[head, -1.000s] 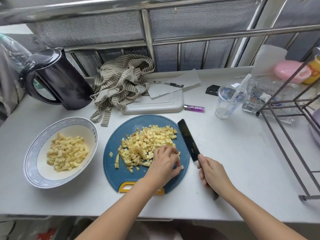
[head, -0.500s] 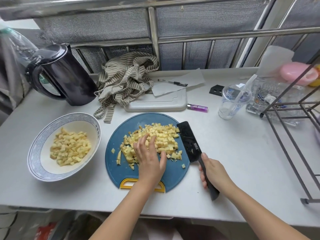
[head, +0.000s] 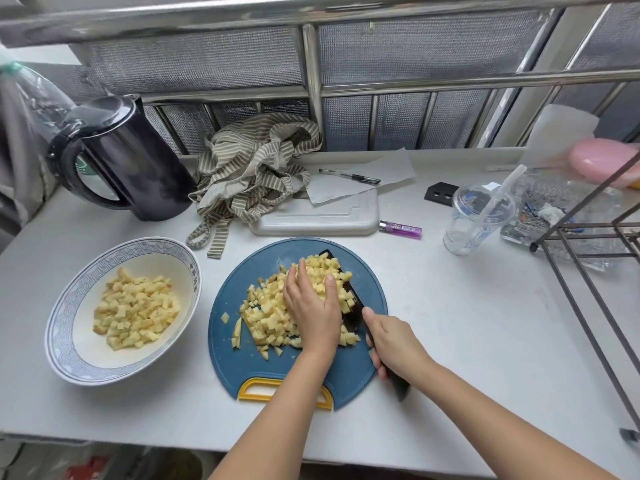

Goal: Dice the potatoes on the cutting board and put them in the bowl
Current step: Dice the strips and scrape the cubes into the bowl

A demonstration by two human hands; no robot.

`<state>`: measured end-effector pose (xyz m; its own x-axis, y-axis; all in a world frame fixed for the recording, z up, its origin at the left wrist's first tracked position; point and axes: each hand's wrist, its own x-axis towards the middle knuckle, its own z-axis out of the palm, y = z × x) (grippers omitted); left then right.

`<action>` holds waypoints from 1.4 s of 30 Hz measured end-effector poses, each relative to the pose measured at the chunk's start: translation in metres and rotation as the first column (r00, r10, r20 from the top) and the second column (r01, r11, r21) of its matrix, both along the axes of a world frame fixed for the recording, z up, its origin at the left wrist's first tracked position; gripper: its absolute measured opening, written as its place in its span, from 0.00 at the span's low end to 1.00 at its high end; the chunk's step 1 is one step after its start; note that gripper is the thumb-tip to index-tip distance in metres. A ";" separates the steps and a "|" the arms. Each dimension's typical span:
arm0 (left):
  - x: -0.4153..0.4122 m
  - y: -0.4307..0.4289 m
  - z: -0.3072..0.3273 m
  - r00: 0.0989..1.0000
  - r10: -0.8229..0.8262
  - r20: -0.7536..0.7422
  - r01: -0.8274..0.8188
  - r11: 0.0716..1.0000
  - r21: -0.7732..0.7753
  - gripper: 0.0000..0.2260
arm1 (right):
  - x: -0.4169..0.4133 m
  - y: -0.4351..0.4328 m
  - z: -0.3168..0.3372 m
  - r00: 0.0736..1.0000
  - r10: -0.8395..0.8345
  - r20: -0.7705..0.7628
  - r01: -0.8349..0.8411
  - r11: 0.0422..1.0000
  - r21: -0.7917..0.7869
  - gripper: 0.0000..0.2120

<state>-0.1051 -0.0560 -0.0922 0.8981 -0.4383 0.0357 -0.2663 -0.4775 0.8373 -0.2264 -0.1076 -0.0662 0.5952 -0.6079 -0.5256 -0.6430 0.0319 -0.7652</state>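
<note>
**A:** Which step is the person on?

**B:** The dicing looks done. The diced potatoes (head: 266,317) are heaped mid-frame on the blue cutting board (head: 346,372), and one share already sits in the bowl (head: 65,306) at the left. This reads as gathering a load to move across.

**A:** And the hands?

**B:** The left hand (head: 311,306) lies flat on the heap with its fingers straight, pressing cubes against the knife (head: 355,306). The dark blade lies low under the heap's right side. The right hand (head: 394,337) is wrapped round the handle.

**A:** What does the next move call for?

**B:** Probably a lift with the cubes held between palm and blade, then a carry left over the bare gap to the bowl. The blade would need to stay level so nothing drops. The stray cubes near the board's left edge would take another sweep.

**A:** And the surroundings?

**B:** There is a pale grey table (head: 467,323) with a black kettle (head: 135,161) at upper left. A striped cloth (head: 256,168) lies partly over a white tray (head: 322,216). A purple lighter (head: 400,230) and a plastic cup (head: 478,216) sit further right, and a metal rack (head: 588,271) stands at the right edge. Steel railings (head: 311,64) and mesh panels run along the back.
</note>
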 end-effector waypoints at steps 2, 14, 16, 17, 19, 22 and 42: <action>0.002 -0.003 0.001 1.000 0.022 -0.018 -0.022 1.000 -0.014 0.35 | 0.000 -0.002 0.002 1.000 0.015 -0.003 -0.015 1.000 0.018 0.25; -0.001 -0.006 0.012 0.989 0.130 -0.066 -0.142 0.965 -0.218 0.18 | 0.003 0.031 0.032 0.995 0.057 0.081 -0.055 0.998 -0.028 0.24; 0.000 -0.003 0.016 0.988 0.139 -0.072 -0.153 0.954 -0.256 0.17 | 0.004 0.033 0.037 0.994 0.064 0.088 -0.060 0.997 -0.041 0.24; 0.001 -0.001 0.020 0.987 0.146 -0.073 -0.160 0.950 -0.269 0.17 | 0.006 0.035 0.041 0.994 0.066 0.091 -0.062 0.997 -0.043 0.24; 0.005 0.000 0.028 0.985 0.157 -0.077 -0.173 0.941 -0.289 0.18 | 0.009 0.038 0.050 0.993 0.069 0.100 -0.065 0.997 -0.050 0.24; 0.014 0.005 0.047 0.983 0.163 -0.088 -0.184 0.925 -0.333 0.17 | 0.018 0.044 0.067 0.989 0.082 0.121 -0.075 0.995 -0.063 0.23; 0.169 0.127 0.089 0.917 0.392 0.074 -0.337 0.861 -0.380 0.20 | 0.166 0.131 0.109 0.915 0.336 0.223 -0.293 0.934 -0.205 0.23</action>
<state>0.0634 0.0715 -0.0034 0.9638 -0.0142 0.2662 -0.2615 -0.2442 0.9338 -0.0600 0.0234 0.0433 0.8684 -0.4321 -0.2435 -0.3858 -0.2799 -0.8791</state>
